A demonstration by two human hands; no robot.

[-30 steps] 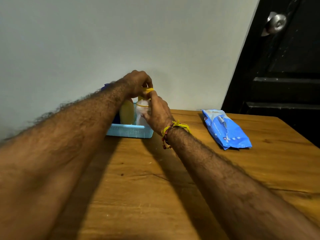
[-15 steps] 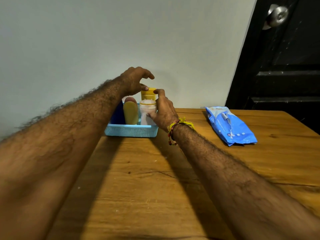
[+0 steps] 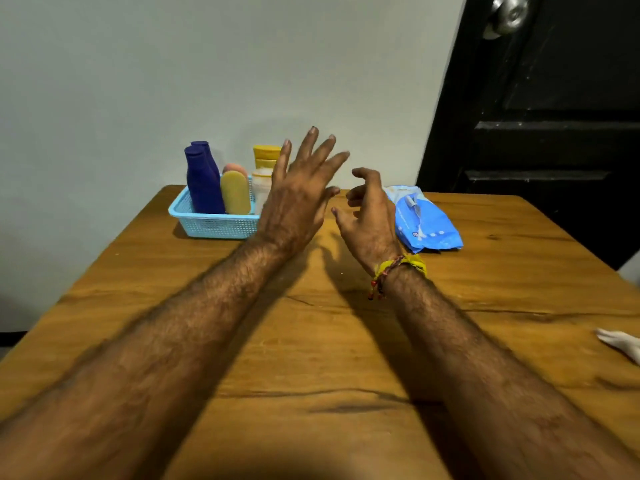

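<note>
A light blue plastic basket [image 3: 207, 225] stands at the back of the wooden table [image 3: 311, 358], against the wall. Upright in it are two dark blue bottles [image 3: 202, 181], a yellow tube [image 3: 235, 192], a pinkish item behind that tube, a clear white container [image 3: 260, 188] and a yellow-capped tube [image 3: 266, 155]. My left hand [image 3: 298, 195] hovers in front of the basket's right end with fingers spread and straight, holding nothing. My right hand [image 3: 370, 216] hangs just right of it with loosely curled fingers, empty, with a yellow thread band on its wrist.
A blue soft pack [image 3: 426, 220] lies on the table right of my right hand. A black door [image 3: 554, 133] with a metal knob [image 3: 509, 13] stands at the right. Someone else's pale fingers [image 3: 620, 342] rest on the table's right edge.
Both hands have let go of the containers in the basket and drawn back toward me and to the right. The view has tilted down, showing more table.
</note>
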